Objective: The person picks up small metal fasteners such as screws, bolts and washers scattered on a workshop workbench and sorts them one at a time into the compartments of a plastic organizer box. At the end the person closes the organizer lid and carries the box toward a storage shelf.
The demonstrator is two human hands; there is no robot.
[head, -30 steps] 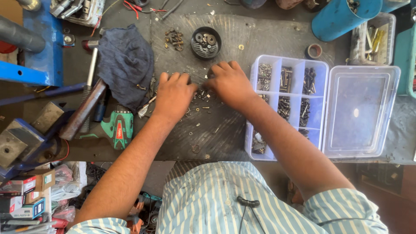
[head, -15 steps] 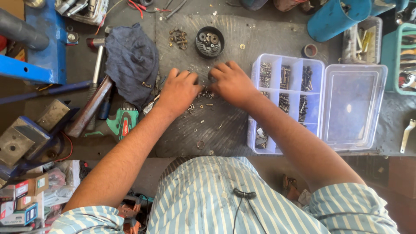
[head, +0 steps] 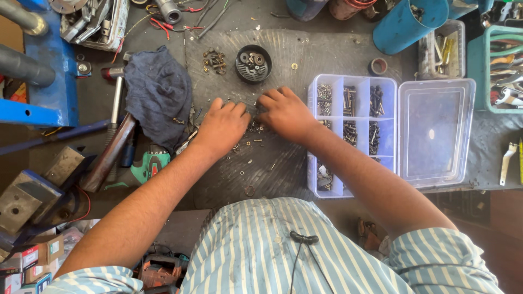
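My left hand (head: 222, 126) and my right hand (head: 284, 112) rest palm down, side by side, on a dark mat (head: 283, 169) over a scatter of small screws and washers (head: 251, 130). Fingers of both hands curl onto the loose parts; whether either pinches a piece is hidden beneath them. A clear compartment box (head: 348, 133) with sorted screws lies just right of my right hand, its lid (head: 434, 133) folded open. A small black round dish (head: 253, 63) with washers sits just beyond the fingertips.
A dark cloth (head: 158, 95) and a hammer (head: 111, 147) lie left of my left hand, with a green power tool (head: 150, 166) below. A blue vise frame (head: 49, 81) stands far left. Blue cylinder (head: 406, 24), tape roll (head: 378, 66) and tool trays (head: 498, 71) are at right.
Both hands have stayed together on the loose screws with only small finger shifts. The view has drifted so everything sits a little lower and further right.
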